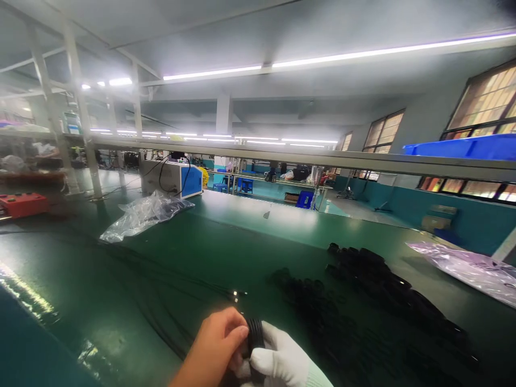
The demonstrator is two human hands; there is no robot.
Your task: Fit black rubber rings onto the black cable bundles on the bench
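Note:
Low in the head view, my bare left hand and my right hand in a white glove meet around a small coiled black cable. Both hands have their fingers pinched closed on the coil. Loose black cables run across the green table to the left, with a metal plug end lying just beyond my hands. To the right, rows of coiled black cable bundles lie on the table.
A crumpled clear plastic bag lies at the back left, near a white and blue machine. A flat plastic bag lies at the far right. A red box sits at the left edge. A metal rail spans overhead.

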